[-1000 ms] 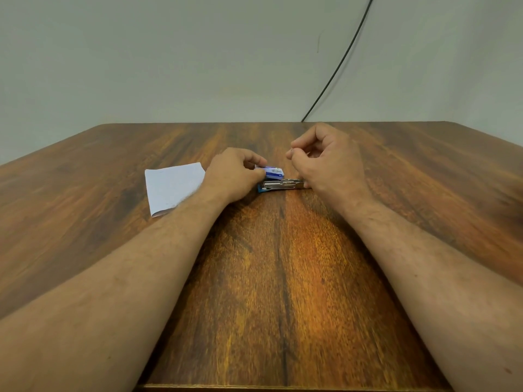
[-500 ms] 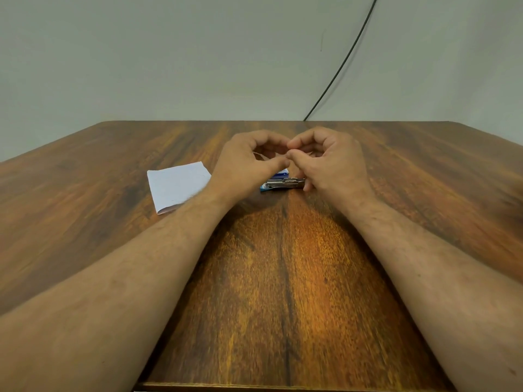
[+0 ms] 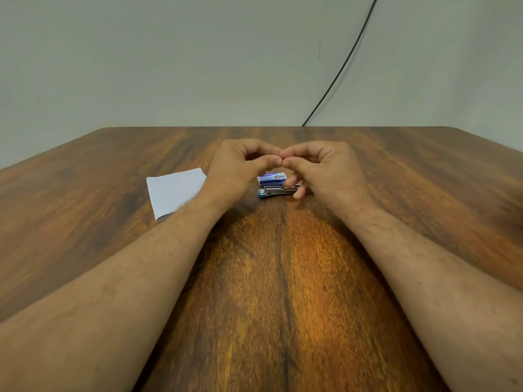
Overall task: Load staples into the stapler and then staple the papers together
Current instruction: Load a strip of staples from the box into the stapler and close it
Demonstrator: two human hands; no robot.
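My left hand and my right hand hover above the table's middle, thumbs and forefingers pinched, the fingertips of both touching each other. Anything held between them is too small to make out. Just below the fingertips lies a small blue-and-white staple box. In front of it lies the stapler, blue base and bare metal rail, its right end under my right hand's lower fingers. A folded white paper lies flat to the left, partly covered by my left wrist.
The brown wooden table ends at a pale wall. A thin black cable runs down the wall to the table's far edge.
My left hand lifted off the staple box and rose to meet my right hand's fingertips. The box now shows fully. The stapler and paper have not moved.
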